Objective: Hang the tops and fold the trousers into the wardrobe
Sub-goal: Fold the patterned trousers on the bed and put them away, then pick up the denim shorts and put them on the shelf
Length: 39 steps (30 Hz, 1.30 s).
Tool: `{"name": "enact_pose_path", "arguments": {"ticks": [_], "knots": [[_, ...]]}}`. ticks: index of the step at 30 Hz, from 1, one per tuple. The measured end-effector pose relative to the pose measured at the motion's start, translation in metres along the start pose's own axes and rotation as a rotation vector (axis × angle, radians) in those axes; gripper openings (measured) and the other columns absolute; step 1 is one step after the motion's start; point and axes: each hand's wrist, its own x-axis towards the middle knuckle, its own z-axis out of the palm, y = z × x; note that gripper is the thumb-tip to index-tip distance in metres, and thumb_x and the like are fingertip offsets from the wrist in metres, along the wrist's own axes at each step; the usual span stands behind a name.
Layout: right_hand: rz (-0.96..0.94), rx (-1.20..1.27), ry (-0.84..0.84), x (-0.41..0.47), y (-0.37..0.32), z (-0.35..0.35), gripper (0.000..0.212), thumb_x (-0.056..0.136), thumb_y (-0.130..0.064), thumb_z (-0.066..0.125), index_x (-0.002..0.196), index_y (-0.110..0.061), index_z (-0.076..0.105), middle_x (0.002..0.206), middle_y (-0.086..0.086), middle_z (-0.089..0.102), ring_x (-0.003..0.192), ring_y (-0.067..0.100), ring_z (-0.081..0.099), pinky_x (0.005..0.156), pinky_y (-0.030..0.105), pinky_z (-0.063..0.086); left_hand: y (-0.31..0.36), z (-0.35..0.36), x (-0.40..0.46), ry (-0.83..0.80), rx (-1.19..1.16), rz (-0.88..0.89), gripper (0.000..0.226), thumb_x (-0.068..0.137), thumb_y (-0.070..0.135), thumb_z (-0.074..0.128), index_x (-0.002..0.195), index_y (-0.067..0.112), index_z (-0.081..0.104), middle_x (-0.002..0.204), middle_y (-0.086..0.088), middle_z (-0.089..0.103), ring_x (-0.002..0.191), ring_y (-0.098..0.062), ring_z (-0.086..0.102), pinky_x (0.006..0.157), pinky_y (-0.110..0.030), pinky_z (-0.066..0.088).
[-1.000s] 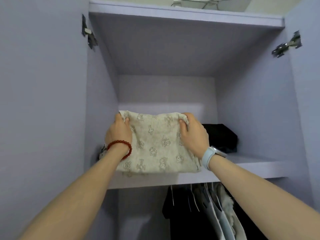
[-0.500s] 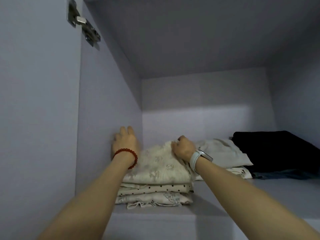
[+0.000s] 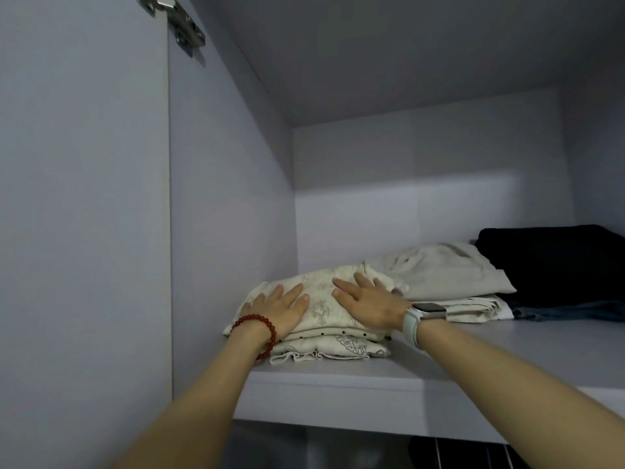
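Lilac-grey laminate wardrobe shelf [image 3: 439, 377] is noted as the bearing surface; two stacks of folded garments are counted on it.

Change recorded: half a second ago the left hand was raised against the left side panel and the right hand was bunched on the far edge of the cloth. Both hands are now laid flat on top of the near-left stack. One second ago the printed piece was gripped at both far corners in front of the shelf. The placement is therefore judged done, with only smoothing in hand.

Count, largest first:
- Black folded garment [image 3: 558, 262], one, far right, lying over a strip of blue denim [image 3: 568, 313], one.
- Plain cream folded garment [image 3: 439, 272], one, in the middle, on a pale folded piece [image 3: 473, 309].
- Cream folded trousers with a faint grey print [image 3: 321, 309], one, topmost of three layers in the left stack; dotted layer [image 3: 338, 331] and printed bottom layer [image 3: 338, 348] beneath.
- Left hand [image 3: 280, 308], one, red bead bracelet [image 3: 260, 330] at the wrist, fingers straight, pressing the cloth, gripping nothing.
- Right hand [image 3: 367, 299], one, pale blue watch [image 3: 419, 316] at the wrist, fingers spread flat, likewise pressing only.
- Metal hinge [image 3: 176, 18], one, upper left.
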Motion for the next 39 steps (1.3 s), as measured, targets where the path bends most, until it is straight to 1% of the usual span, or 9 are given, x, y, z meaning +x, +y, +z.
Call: {"name": "enact_pose_path", "arguments": {"ticks": [3, 6, 10, 14, 18, 25, 29, 34, 39], "knots": [[0.004, 0.017, -0.038, 0.005, 0.004, 0.002, 0.052, 0.095, -0.059, 0.013, 0.146, -0.044, 0.011, 0.158, 0.003, -0.004, 0.145, 0.03, -0.002, 0.114, 0.049, -0.005, 0.003, 0.006, -0.001, 0.022, 0.047, -0.028, 0.054, 0.093, 0.059, 0.011, 0.146, 0.045, 0.006, 0.158, 0.003, -0.001, 0.144, -0.027, 0.004, 0.117, -0.045, 0.004], [0.02, -0.083, 0.002, -0.002, 0.0, -0.003, 0.052, 0.095, -0.058, 0.014, 0.146, -0.043, 0.014, 0.158, 0.001, 0.002, 0.144, 0.032, 0.003, 0.112, 0.054, 0.0, 0.007, -0.001, -0.007, 0.079, 0.095, -0.023, 0.056, 0.094, 0.058, 0.014, 0.147, 0.04, 0.013, 0.158, 0.002, 0.007, 0.143, -0.026, 0.012, 0.115, -0.047, 0.01], [-0.086, -0.105, 0.308, -0.035, -0.008, -0.014, 0.044, 0.098, -0.039, 0.03, 0.139, -0.026, 0.039, 0.15, 0.003, 0.032, 0.138, 0.028, 0.026, 0.111, 0.057, 0.018, 0.01, -0.021, -0.042, 0.338, 0.089, 0.0, 0.049, 0.097, 0.041, 0.031, 0.144, 0.027, 0.03, 0.151, -0.004, 0.028, 0.135, -0.025, 0.031, 0.109, -0.043, 0.027], [-0.261, 0.267, 0.563, -0.094, -0.018, -0.005, 0.035, 0.094, -0.016, 0.041, 0.125, -0.012, 0.055, 0.131, 0.008, 0.054, 0.121, 0.025, 0.047, 0.102, 0.035, 0.037, 0.021, -0.014, -0.117, 0.565, -0.068, 0.049, 0.042, 0.095, 0.026, 0.042, 0.136, 0.018, 0.045, 0.14, -0.006, 0.045, 0.122, -0.025, 0.045, 0.102, -0.037, 0.036], [-0.361, 0.571, 0.58, -0.174, -0.035, 0.032, 0.027, 0.092, -0.008, 0.046, 0.114, -0.008, 0.061, 0.113, 0.004, 0.062, 0.105, 0.018, 0.056, 0.091, 0.028, 0.041, 0.026, 0.021, -0.214, 0.619, -0.231, 0.026, 0.036, 0.094, 0.021, 0.048, 0.129, 0.015, 0.053, 0.132, -0.004, 0.051, 0.118, -0.024, 0.049, 0.098, -0.033, 0.039], [-0.293, 0.868, 0.018, -0.343, -0.074, 0.169, 0.02, 0.094, -0.007, 0.046, 0.107, -0.014, 0.061, 0.102, -0.003, 0.062, 0.097, 0.013, 0.058, 0.084, 0.019, 0.04, 0.0, 0.124, -0.453, 0.405, -0.469, -0.334, 0.031, 0.093, 0.019, 0.052, 0.124, 0.016, 0.057, 0.125, 0.0, 0.055, 0.113, -0.016, 0.053, 0.085, -0.01, 0.033], [-0.273, 0.888, -0.314, -0.429, -0.117, 0.229, 0.021, 0.095, -0.008, 0.045, 0.109, -0.007, 0.06, 0.099, 0.002, 0.062, 0.094, 0.017, 0.058, 0.074, 0.011, 0.041, -0.027, 0.158, -0.588, 0.316, -0.436, -0.61, 0.027, 0.092, 0.019, 0.054, 0.118, 0.014, 0.061, 0.119, -0.002, 0.059, 0.11, -0.018, 0.056, 0.089, -0.016, 0.037], [-0.463, 0.818, -0.687, -0.551, -0.197, 0.295, 0.018, 0.093, -0.011, 0.049, 0.102, -0.016, 0.064, 0.091, 0.002, 0.069, 0.089, 0.02, 0.064, 0.081, 0.031, 0.048, -0.073, 0.165, -0.752, 0.322, -0.359, -0.952, 0.029, 0.09, 0.017, 0.057, 0.118, 0.009, 0.061, 0.117, -0.006, 0.061, 0.108, -0.021, 0.057, 0.089, -0.017, 0.035], [-0.691, 0.779, -1.043, -0.651, -0.322, 0.336, 0.024, 0.096, -0.015, 0.044, 0.115, -0.017, 0.058, 0.099, -0.005, 0.062, 0.094, 0.013, 0.059, 0.081, 0.02, 0.043, -0.118, 0.136, -0.902, 0.4, -0.27, -1.289, 0.032, 0.091, 0.019, 0.056, 0.122, 0.011, 0.059, 0.123, -0.005, 0.059, 0.114, -0.02, 0.054, 0.096, -0.026, 0.038]]}}
